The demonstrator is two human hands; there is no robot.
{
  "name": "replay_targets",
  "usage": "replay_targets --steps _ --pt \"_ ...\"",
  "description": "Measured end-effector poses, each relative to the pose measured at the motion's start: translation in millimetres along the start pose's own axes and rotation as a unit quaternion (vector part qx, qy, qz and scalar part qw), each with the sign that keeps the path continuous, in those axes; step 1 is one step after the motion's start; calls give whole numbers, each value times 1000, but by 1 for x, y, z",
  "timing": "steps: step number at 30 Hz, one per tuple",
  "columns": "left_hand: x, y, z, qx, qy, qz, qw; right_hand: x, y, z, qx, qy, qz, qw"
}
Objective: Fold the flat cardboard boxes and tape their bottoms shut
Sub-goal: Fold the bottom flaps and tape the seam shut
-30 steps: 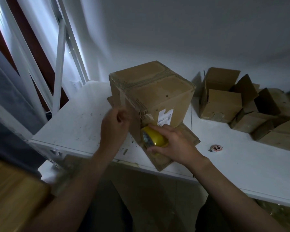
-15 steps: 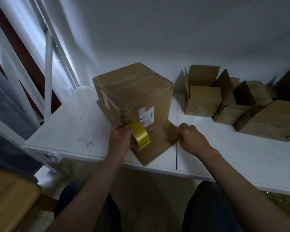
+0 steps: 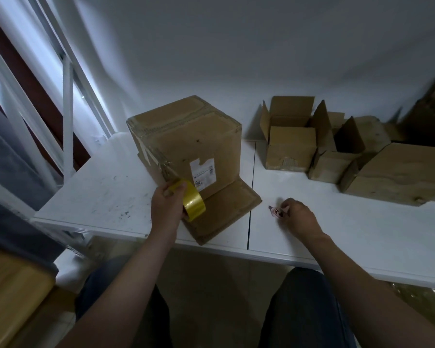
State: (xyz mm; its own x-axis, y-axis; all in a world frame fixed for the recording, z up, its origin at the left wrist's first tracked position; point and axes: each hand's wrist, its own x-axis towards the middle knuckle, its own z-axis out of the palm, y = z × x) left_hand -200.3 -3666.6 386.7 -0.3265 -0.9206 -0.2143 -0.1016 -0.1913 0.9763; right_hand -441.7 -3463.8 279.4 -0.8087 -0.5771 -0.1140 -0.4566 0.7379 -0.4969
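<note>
Cardboard box (image 3: 186,144) stands bottom-up on the white table (image 3: 98,192), one flap (image 3: 226,209) splayed toward you. If tape joins roll to box, a tug could peel the seam or tip the box, since neither hand steadies it. Your left hand (image 3: 165,209) grips the yellow tape roll (image 3: 192,200) at the near corner; your right hand (image 3: 299,217) pinches a small pink item (image 3: 276,211), perhaps a cutter.

Two bare forearms (image 3: 136,272), left hand (image 3: 166,208), right hand (image 3: 299,218), dark blue-grey trousers (image 3: 299,312) covering both thighs
</note>
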Motion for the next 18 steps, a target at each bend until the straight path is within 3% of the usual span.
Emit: replay_targets --steps 3,10,18 --pt "1 -2 0 -7 10 -7 1000 -6 -4 -1 65 -13 10 998" --pt "6 -4 -3 -55 11 -38 998 -20 -50 -25 188 38 -125 974" --pt "11 4 -9 -82 -11 -66 994 -40 -132 -61 237 -5 -185 954"
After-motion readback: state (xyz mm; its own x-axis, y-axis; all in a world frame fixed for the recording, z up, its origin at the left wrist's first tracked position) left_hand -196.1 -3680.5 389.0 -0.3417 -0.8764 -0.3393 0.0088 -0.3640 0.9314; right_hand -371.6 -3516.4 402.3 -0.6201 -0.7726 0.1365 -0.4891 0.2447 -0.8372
